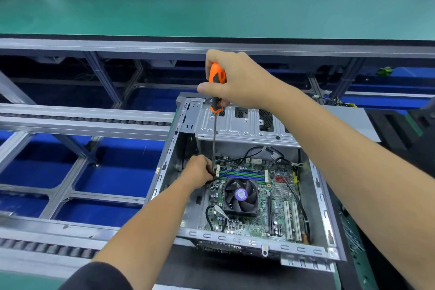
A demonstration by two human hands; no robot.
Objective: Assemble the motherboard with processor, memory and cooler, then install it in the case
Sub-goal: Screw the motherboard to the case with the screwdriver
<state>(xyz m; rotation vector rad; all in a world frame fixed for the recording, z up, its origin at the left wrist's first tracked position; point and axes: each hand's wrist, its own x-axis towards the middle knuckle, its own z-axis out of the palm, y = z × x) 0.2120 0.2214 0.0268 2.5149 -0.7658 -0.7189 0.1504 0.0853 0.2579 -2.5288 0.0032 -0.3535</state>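
- An open grey sheet-metal computer case lies on its side in the lower right of the frame, with its open side facing up.
- A green motherboard lies flat on the floor of the case, at centre right.
- A black square cooler fan with a purple round label sits on the board, left of its middle.
- Blue and green memory slots run across the board just above the fan; whether memory sits in them cannot be told.
- The person's right hand, in the upper middle of the frame, has its fingers and thumb curled round the orange and black handle of a long screwdriver.
- The thin steel shaft runs almost straight down from the handle to the upper left corner of the board, where its tip is hidden.
- The left hand, at the middle of the frame, is inside the case at that corner, its fingers curled round the lower end of the shaft.
- A thin black cable runs from beside this hand across the slots.
- A green-topped bench spans the top of the frame.
- Grey aluminium roller rails cross the left side above blue flooring.
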